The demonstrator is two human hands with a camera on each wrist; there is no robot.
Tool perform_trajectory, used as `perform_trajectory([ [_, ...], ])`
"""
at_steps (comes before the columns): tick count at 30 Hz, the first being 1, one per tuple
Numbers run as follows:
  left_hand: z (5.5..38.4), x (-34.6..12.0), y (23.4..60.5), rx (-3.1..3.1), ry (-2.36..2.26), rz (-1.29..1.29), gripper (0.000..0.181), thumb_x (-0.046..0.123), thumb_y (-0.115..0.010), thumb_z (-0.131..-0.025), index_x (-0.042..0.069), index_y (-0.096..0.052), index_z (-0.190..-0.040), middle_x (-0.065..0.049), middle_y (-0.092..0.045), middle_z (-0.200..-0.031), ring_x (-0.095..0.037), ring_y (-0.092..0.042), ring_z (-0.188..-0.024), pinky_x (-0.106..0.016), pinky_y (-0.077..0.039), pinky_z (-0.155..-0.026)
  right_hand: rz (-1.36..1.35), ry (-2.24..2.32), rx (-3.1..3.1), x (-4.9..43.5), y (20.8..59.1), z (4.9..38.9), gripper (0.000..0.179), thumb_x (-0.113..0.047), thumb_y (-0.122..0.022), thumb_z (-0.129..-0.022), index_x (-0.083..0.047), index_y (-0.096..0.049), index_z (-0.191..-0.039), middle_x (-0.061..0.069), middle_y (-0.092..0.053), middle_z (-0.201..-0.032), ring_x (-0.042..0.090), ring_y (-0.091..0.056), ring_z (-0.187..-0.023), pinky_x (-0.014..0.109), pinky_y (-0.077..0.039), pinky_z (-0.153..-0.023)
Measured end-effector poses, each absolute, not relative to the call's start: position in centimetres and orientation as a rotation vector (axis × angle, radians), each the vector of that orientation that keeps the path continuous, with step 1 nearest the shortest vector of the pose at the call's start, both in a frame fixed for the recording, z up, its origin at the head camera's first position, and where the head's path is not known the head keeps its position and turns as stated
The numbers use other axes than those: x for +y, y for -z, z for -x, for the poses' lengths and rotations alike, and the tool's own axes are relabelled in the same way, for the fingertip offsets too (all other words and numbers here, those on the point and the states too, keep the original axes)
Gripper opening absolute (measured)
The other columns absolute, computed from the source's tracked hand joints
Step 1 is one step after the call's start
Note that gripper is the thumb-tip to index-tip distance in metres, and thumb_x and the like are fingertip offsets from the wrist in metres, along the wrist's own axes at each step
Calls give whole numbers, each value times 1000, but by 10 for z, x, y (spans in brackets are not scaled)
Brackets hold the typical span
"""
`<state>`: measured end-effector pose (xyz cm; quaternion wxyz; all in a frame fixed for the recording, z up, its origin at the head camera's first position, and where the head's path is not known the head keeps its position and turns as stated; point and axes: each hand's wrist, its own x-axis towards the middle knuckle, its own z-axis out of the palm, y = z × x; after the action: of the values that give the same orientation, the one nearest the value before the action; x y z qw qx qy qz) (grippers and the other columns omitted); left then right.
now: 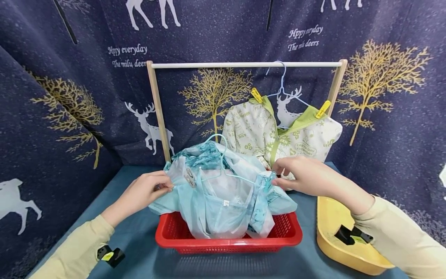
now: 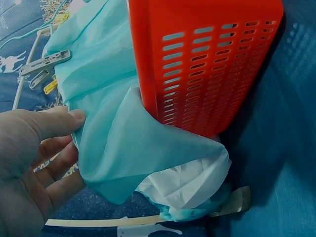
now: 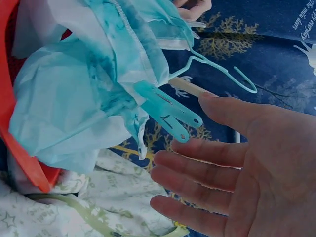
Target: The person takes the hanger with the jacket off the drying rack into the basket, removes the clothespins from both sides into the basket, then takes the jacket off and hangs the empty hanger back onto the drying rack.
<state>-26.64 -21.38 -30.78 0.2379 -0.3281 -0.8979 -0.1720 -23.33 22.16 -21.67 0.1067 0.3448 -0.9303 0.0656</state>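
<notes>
A sheer pale-blue garment [image 1: 223, 219] lies bunched over the red basket [image 1: 230, 243], with a light-blue hanger [image 1: 222, 159] inside its neckline. At the garment's left side my left hand [image 1: 150, 188] pinches the cloth edge, thumb in front and fingers behind in the left wrist view. A grey clothespin [image 2: 47, 63] grips the fabric just above that thumb. On the other shoulder, a teal clothespin [image 3: 168, 111] clips garment and hanger together. My right hand [image 3: 232, 163] is beside this clothespin, fingers extended and parted, holding nothing.
Behind the basket stands a rack with a white rail [image 1: 216, 65]. From it hangs a green-and-white jacket [image 1: 251, 124] on a blue hanger [image 1: 282, 83], with yellow clothespins [image 1: 323, 109] at its shoulders. A yellow tray [image 1: 334, 240] sits at the right, under my right forearm.
</notes>
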Motion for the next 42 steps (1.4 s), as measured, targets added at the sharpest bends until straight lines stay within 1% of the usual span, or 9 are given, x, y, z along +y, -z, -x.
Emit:
perform_trajectory([
  [3, 267, -214, 308, -2468, 472, 902, 23, 6, -79, -81, 26, -66, -78, 13, -64, -82, -1, -61, -74, -21, -51, -65, -1042, -212, -2770, 222, 214, 235, 10, -35, -64, -96, -25, -66, -97, -14, -67, -89, 10, -67, -92, 34, -54, -76],
  [6, 268, -214, 308, -2462, 472, 910, 23, 6, -79, -81, 26, -66, -79, 13, -64, -83, -1, -62, -74, -21, -51, -65, -1086, -218, -2800, 222, 210, 240, 3, -26, -66, -95, -23, -66, -97, -13, -67, -91, 13, -67, -95, 36, -54, -79],
  [11, 268, -215, 308, -2461, 471, 903, 24, 6, -79, -81, 26, -66, -78, 13, -64, -83, -1, -61, -74, -21, -51, -64, -1155, -245, -2828, 221, 205, 247, 7, -16, -66, -93, -20, -67, -99, -6, -69, -97, 16, -67, -96, 34, -54, -77],
  [18, 267, -214, 310, -2455, 470, 891, 25, 6, -79, -80, 26, -65, -78, 13, -63, -82, 0, -60, -74, -20, -50, -63, -1161, -230, -2849, 218, 201, 249, 6, -13, -64, -94, -19, -67, -94, -7, -68, -92, 10, -67, -90, 30, -53, -76],
  [22, 267, -215, 310, -2448, 457, 888, 25, 7, -80, -80, 26, -65, -78, 14, -63, -81, 1, -59, -74, -20, -50, -63, -1153, -223, -2845, 218, 201, 250, 5, -14, -66, -93, -18, -67, -91, -9, -66, -87, 7, -62, -82, 28, -50, -73],
  [25, 268, -215, 310, -2446, 452, 886, 25, 7, -80, -79, 26, -65, -77, 14, -63, -81, 1, -60, -74, -20, -51, -64, -1145, -227, -2837, 218, 200, 251, 7, -14, -68, -92, -20, -66, -88, -10, -62, -83, 6, -53, -75, 26, -46, -70],
  [32, 268, -215, 308, -2452, 456, 894, 26, 4, -79, -80, 26, -66, -78, 13, -64, -82, -1, -61, -73, -21, -51, -64, -1178, -283, -2824, 220, 201, 256, 8, -13, -69, -92, -19, -67, -87, -9, -65, -85, 7, -54, -75, 25, -46, -68],
  [37, 267, -214, 308, -2452, 459, 892, 25, 5, -79, -80, 26, -65, -78, 14, -63, -81, -1, -60, -73, -20, -50, -63, -1208, -324, -2818, 222, 202, 260, 12, -12, -69, -92, -23, -64, -86, -10, -64, -86, 8, -55, -77, 26, -48, -69],
  [42, 266, -214, 308, -2446, 470, 897, 25, 5, -79, -80, 26, -65, -77, 14, -62, -80, 1, -57, -72, -20, -49, -62, -1257, -347, -2768, 223, 202, 263, 14, -10, -69, -91, -22, -64, -87, -11, -63, -88, 8, -61, -87, 29, -55, -75],
])
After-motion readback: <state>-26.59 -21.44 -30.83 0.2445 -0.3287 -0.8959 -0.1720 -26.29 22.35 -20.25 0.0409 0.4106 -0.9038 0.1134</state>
